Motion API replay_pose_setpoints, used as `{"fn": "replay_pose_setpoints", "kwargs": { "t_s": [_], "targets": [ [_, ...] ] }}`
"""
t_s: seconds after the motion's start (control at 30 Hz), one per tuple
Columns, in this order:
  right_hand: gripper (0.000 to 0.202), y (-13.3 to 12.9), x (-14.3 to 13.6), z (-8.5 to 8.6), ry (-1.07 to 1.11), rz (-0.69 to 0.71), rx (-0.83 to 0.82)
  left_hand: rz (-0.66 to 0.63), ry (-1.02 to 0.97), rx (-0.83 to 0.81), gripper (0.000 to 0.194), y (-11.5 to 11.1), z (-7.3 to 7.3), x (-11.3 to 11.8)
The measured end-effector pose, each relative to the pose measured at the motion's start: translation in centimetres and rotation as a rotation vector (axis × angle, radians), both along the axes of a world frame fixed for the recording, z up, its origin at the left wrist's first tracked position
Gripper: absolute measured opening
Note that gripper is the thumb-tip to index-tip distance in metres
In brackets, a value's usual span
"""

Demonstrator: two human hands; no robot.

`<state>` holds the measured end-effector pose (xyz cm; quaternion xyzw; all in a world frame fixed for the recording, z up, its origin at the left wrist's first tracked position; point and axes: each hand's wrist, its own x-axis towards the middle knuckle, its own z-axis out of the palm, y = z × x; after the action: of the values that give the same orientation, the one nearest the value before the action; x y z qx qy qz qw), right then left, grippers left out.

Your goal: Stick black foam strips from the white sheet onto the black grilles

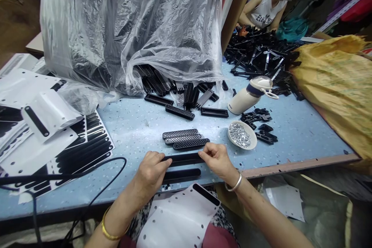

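At the lower centre of the frame, a smooth black bar (186, 159) lies across the space between the hands, and both have hold of it: the left hand (152, 170) is loosely curled, thumb and forefinger closed on the left end, while the right hand (216, 159) is half folded, its thumb and fingertip pinching the right end. The step looks like setting or pressing something along the bar's length; whether a separate strip lies on it I cannot tell. To do it well, I would square both ends first, hold the bar level against the blue tabletop (130, 124), then press from one end to the other with even force, touching only the tips so the face stays clean. Now the counts: one more smooth bar (183, 176) lies just below the held one, making two; three lattice-faced bars (191, 144) sit just above it; one white sheet (174, 221) at the bottom centre shows one black strip (206, 195); one bowl (252, 143) of small shiny pieces (240, 134) and one bottle (244, 100) stand right of centre; the bars (179, 112) spilling from the plastic bag (130, 27) at upper centre overlap too much to count
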<state>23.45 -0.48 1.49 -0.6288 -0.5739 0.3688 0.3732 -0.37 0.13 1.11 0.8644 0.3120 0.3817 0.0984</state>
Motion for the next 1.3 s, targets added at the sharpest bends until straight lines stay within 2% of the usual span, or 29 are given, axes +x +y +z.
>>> {"fn": "replay_pose_setpoints", "kwargs": {
  "t_s": [0.37,0.47,0.63,0.73,0.87,0.97,1.03,1.13,1.3],
  "targets": [
    [0.029,-0.2,-0.1,0.0,-0.287,0.062,0.203,-0.013,-0.012,-0.011,0.021,0.1,-0.3,0.0],
    [0.028,-0.3,-0.1,0.0,-0.347,0.073,0.216,-0.014,-0.029,-0.008,0.022,0.1,-0.2,0.0],
    [0.03,-0.1,0.4,-0.5,-0.371,0.046,0.157,-0.009,-0.024,-0.021,0.02,0.1,-0.2,0.0],
    [0.034,0.0,0.8,-0.7,-0.313,-0.008,0.064,-0.016,-0.022,-0.037,0.02,0.1,-0.3,-0.1],
    [0.023,-0.1,0.9,-0.7,-0.008,-0.026,-0.117,-0.012,-0.041,-0.032,0.019,0.1,-0.5,-0.1],
    [0.03,-0.2,0.9,-0.4,0.207,0.026,-0.243,-0.01,-0.049,-0.026,0.019,0.2,-0.7,-0.2],
    [0.033,-0.3,0.8,-0.1,0.264,0.029,-0.273,-0.001,-0.034,-0.035,0.019,0.2,-0.8,-0.2],
    [0.037,-0.2,0.5,0.1,0.214,0.05,-0.28,0.026,-0.007,-0.056,0.02,0.1,-0.8,-0.3],
    [0.035,0.2,-0.7,-0.3,-0.022,0.092,-0.23,0.067,-0.021,-0.138,0.021,-0.2,-0.5,-0.2]
  ]
}}
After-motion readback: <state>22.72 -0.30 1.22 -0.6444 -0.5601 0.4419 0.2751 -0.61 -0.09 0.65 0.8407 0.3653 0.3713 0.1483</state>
